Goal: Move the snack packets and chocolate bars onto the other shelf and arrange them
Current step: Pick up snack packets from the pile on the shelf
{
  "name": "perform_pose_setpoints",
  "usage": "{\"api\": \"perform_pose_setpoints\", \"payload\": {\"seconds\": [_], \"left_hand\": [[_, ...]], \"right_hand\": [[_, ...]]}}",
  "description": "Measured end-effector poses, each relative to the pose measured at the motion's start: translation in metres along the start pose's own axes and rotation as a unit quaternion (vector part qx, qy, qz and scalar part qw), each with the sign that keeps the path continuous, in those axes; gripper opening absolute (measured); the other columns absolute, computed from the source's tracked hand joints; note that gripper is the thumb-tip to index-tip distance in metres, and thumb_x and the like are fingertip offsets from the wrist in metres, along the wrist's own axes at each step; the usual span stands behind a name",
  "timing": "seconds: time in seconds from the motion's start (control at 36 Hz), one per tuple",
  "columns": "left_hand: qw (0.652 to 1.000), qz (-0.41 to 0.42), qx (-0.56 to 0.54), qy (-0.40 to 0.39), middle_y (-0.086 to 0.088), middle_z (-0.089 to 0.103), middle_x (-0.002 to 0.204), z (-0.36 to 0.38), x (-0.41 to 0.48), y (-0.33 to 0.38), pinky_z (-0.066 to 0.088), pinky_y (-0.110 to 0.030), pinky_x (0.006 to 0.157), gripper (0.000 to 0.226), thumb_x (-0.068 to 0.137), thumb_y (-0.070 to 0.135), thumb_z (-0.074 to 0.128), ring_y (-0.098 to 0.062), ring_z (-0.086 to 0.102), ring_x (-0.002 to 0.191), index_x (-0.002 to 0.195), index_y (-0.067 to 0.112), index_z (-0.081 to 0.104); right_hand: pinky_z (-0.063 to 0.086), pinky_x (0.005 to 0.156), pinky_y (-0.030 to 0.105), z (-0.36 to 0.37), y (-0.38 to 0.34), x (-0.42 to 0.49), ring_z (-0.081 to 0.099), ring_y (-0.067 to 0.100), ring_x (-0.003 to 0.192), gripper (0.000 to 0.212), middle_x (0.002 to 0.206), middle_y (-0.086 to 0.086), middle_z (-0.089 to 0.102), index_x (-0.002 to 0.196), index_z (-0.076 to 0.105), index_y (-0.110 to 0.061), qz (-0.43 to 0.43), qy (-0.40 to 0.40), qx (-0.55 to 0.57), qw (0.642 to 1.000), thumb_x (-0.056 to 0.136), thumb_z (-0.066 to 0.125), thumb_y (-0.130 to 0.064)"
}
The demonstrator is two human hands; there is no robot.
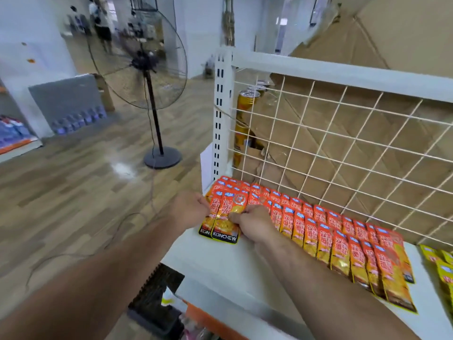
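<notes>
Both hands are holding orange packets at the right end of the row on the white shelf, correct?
No. The left hand and right hand hold the orange packets at the left end of the row, beside the slotted post, on the white shelf. The head view shows this.

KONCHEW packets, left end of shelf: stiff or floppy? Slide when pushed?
Probably floppy: the KONCHEW packets are thin, flat film pouches, held by left hand and right hand together. Likely light. Glossy film on the smooth white shelf should slide easily, possibly dragging the overlapping packet row.
</notes>
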State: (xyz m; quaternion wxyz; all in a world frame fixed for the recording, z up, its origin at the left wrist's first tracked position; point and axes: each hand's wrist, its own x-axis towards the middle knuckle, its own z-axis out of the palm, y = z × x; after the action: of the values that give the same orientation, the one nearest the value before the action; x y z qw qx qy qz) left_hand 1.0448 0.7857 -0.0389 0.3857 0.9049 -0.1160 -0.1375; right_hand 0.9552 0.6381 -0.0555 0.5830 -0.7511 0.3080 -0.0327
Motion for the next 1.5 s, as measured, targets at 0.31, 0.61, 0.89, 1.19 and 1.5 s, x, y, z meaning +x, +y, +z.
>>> {"api": "perform_pose_setpoints", "payload": {"seconds": [0.31, 0.61, 0.89, 1.19, 1.5], "left_hand": [[0.995, 0.022, -0.017, -0.098, 0.003, 0.058, 0.063, -0.017, 0.055, -0.026, 0.038, -0.022, 0.05, 0.024, 0.084, 0.007, 0.07, -0.012, 0.053, 0.06, 0.064, 0.016, 0.062], [0.987, 0.066, 0.025, -0.143, -0.015, 0.072, 0.074, -0.019, 0.076, -0.036, 0.058, -0.038, 0.074, 0.022, 0.072, 0.022, 0.057, -0.029, 0.071, 0.076, 0.068, 0.003, 0.067], [0.98, 0.08, 0.041, -0.175, -0.021, 0.072, 0.076, -0.022, 0.076, -0.029, 0.045, -0.031, 0.058, 0.012, 0.072, 0.015, 0.062, -0.031, 0.067, 0.066, 0.063, 0.008, 0.059], [0.975, 0.21, 0.055, -0.04, 0.0, 0.062, 0.096, -0.031, 0.076, -0.046, 0.052, -0.04, 0.078, 0.008, 0.09, 0.02, 0.053, -0.025, 0.059, 0.089, 0.096, 0.017, 0.058], [0.961, 0.252, 0.104, -0.046, -0.002, 0.058, 0.122, -0.04, 0.066, -0.058, 0.045, -0.032, 0.09, 0.031, 0.094, 0.02, 0.05, -0.022, 0.054, 0.112, 0.124, 0.018, 0.058]], "right_hand": [[0.035, 0.037, 0.012, 0.036, -0.012, 0.0, 0.051, 0.006, 0.046, 0.031, 0.06, -0.004, 0.056, 0.065, 0.055, -0.016, 0.035, 0.057, -0.016, 0.998, 0.09, 0.069, -0.006], [0.033, 0.047, 0.028, 0.049, -0.012, -0.01, 0.045, 0.021, 0.049, 0.015, 0.058, 0.008, 0.05, 0.073, 0.06, 0.001, 0.057, 0.157, -0.047, 0.985, 0.079, 0.072, -0.005], [0.035, 0.052, 0.032, 0.045, -0.009, -0.016, 0.047, 0.022, 0.056, 0.023, 0.064, 0.011, 0.049, 0.07, 0.053, -0.008, 0.07, 0.181, -0.032, 0.98, 0.078, 0.073, 0.0], [0.036, 0.054, 0.032, 0.059, -0.023, -0.001, 0.046, 0.022, 0.059, 0.02, 0.064, 0.01, 0.05, 0.072, 0.057, -0.009, 0.064, 0.172, -0.09, 0.979, 0.078, 0.076, -0.008], [0.052, 0.065, 0.029, 0.068, -0.029, 0.008, 0.068, 0.028, 0.082, 0.015, 0.086, 0.009, 0.071, 0.086, 0.065, -0.01, 0.06, 0.206, -0.295, 0.931, 0.084, 0.067, -0.025]]}}
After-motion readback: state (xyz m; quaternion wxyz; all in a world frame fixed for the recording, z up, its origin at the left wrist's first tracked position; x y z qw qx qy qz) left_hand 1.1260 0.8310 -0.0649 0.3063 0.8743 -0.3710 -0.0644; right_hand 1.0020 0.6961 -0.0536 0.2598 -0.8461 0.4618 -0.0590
